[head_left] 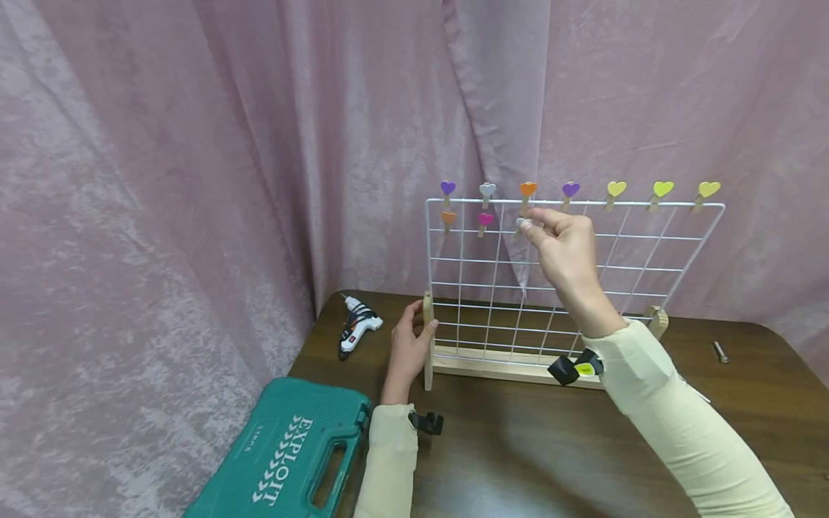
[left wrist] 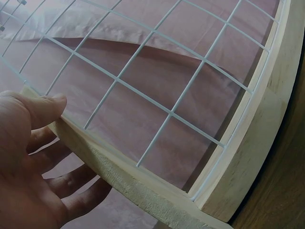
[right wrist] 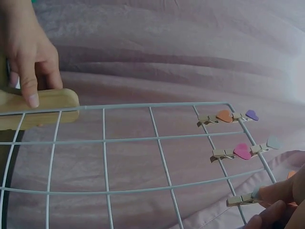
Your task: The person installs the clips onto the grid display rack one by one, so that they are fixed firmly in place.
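Observation:
A white wire grid (head_left: 557,262) stands upright in a wooden base (head_left: 492,365) on the table. Heart-topped clothespins line its top wire in purple, white, orange and yellow. Just below, an orange-heart clothespin (head_left: 448,219) and a pink-heart clothespin (head_left: 485,221) sit on the second wire. My right hand (head_left: 566,248) pinches a white-heart clothespin (right wrist: 242,199) at that wire, right of the pink one; fingers cover most of its heart. With thumb in front and fingers behind, my left hand (head_left: 409,345) grips the base's left wooden upright (left wrist: 109,167).
A white glue gun (head_left: 358,327) with a dark cord lies left of the base. The green tool case (head_left: 291,439) fills the table's near left. A small metal tool (head_left: 720,352) rests at the right, and pink curtains (head_left: 388,144) hang behind the table.

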Demonstrator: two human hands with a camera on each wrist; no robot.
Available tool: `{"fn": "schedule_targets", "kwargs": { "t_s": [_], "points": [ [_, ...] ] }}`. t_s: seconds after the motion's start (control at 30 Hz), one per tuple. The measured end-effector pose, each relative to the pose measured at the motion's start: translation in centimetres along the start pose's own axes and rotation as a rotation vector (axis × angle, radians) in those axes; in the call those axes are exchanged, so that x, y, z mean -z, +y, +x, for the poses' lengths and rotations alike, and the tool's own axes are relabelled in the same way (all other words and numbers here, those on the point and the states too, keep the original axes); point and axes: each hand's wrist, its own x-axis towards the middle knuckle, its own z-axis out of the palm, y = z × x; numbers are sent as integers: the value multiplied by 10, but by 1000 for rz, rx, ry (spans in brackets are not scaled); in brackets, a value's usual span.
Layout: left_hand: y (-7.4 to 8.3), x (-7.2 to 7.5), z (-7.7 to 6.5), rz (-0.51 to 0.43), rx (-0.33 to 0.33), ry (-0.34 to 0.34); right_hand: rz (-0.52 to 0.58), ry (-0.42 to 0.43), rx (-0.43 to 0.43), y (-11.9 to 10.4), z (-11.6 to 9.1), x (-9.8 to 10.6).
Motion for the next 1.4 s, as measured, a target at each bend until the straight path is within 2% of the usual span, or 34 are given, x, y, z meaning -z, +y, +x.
{"fn": "schedule_targets", "kwargs": {
  "t_s": [0.3, 0.53, 0.63, 0.67, 0.77, 0.87, 1.03, 1.4],
  "points": [
    [2, -4, 5, -10, -24, -3, 23, -62, -56, -5, 5, 6],
    [3, -2, 7, -14, -27, -16, 19, -73, -42, -3, 5, 8],
    [18, 1, 3, 1, -24, -20, 6, -80, -22, -1, 4, 8],
    [18, 1, 2, 4, -20, -23, 3, -84, -16, -1, 4, 8],
    [16, 1, 1, -2, -19, -21, -15, -99, 2, -1, 2, 7],
    [0, -1, 4, -17, -22, -13, -30, -109, 22, -1, 2, 6],
    [-2, 0, 2, -4, -23, -1, -71, -90, 41, 2, 3, 5],
    [-4, 0, 1, 17, -17, 0, -146, -28, 17, 5, 5, 1]
  ]
}}
